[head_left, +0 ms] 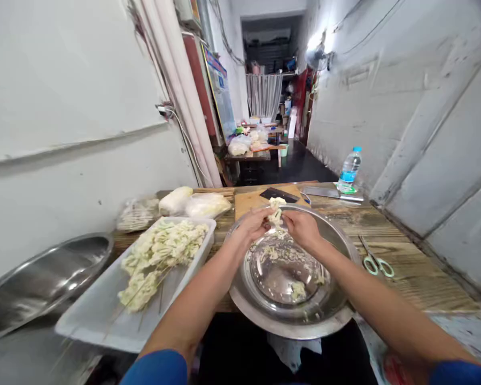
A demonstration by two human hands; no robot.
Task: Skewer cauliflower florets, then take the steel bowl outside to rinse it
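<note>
Over the far side of a wide steel basin, my left hand and my right hand meet at pale cauliflower pieces. The fingers of both hands are closed on the cauliflower from either side. Whether a stick runs through it, I cannot make out. Small crumbs and a larger cauliflower piece lie in the basin. Left of my left arm, a white plastic tray holds a heap of cauliflower on thin wooden skewers.
Scissors with pale green handles lie right of the basin. Behind it are a cutting board, a dark blade, a knife and a water bottle. Bagged goods sit behind the tray; another steel bowl stands far left.
</note>
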